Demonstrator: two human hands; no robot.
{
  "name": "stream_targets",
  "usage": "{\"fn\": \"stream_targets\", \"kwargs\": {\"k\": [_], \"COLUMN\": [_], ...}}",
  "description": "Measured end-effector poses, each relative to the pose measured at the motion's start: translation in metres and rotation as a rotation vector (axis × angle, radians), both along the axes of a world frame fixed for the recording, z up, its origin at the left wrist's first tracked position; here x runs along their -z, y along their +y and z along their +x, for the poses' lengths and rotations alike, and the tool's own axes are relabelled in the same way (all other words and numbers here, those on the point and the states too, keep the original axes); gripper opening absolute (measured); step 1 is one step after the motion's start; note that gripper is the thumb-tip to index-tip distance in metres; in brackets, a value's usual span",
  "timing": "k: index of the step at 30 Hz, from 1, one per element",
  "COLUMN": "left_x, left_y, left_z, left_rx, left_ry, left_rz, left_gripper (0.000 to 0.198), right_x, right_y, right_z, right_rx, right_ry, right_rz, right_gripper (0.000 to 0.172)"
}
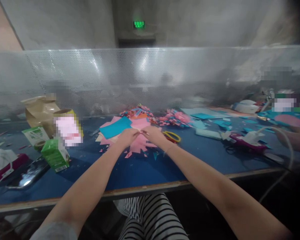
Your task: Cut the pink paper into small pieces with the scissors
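Both my arms reach out over a blue table [145, 170]. My left hand [127, 136] and my right hand [153, 133] meet over a pile of pink paper sheets [140, 141], fingers closed in a pinch on a pink piece between them. A blue paper sheet [115, 128] lies on the pile just left of my left hand. Yellow-handled scissors [172, 136] rest right beside my right hand. Cut paper flowers in pink and blue [175, 118] lie behind the pile.
At left stand a green carton [55, 155], a brown paper bag [40, 111], a phone [27, 176] and a pink tool [2, 163]. At right lie a glue gun [247, 140] with cable, blue paper scraps [207, 125], and another person's arm [295, 138]. A perforated metal screen [150, 76] backs the table.
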State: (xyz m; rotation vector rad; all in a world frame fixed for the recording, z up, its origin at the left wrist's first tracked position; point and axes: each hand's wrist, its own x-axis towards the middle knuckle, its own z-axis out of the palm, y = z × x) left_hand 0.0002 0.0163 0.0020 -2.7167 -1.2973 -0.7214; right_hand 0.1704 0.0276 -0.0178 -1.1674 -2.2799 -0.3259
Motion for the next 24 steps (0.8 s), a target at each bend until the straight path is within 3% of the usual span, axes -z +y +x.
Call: {"fn": "stream_targets", "kwargs": {"k": [4,9,12,18,21,24], "left_x": [-0.007,-0.008,-0.006,0.007,0.013,0.015], "left_y": [0.0,0.003,0.005,0.003,0.002,0.004], "left_z": [-0.016,-0.032,-0.028,-0.011,-0.008,-0.008], "left_rx": [-0.245,-0.44,-0.396,-0.182,-0.034,-0.026], "left_ry": [0.104,0.248,0.192,0.195,0.192,0.159], "left_rz": [0.076,-0.028,-0.021,-0.099,-0.086,-0.065], "left_gripper": [0.028,0.026,0.033,0.034,0.031,0.026], "right_x": [0.005,0.002,0.001,0.013,0.011,0.003], "right_y": [0.005,0.002,0.001,0.007,0.004,-0.008], "right_z": [0.009,0.021,0.02,0.012,0.008,0.002], "right_rx": [-0.041,-0.139,-0.154,0.003,-0.029,-0.083], "right_ry": [0.107,0.078,0.046,0.008,0.003,0.022], "right_rz": [0.004,-0.126,-0.173,-0.166,-0.143,-0.119], "right_gripper": [0.023,0.018,0.024,0.037,0.031,0.018]}}
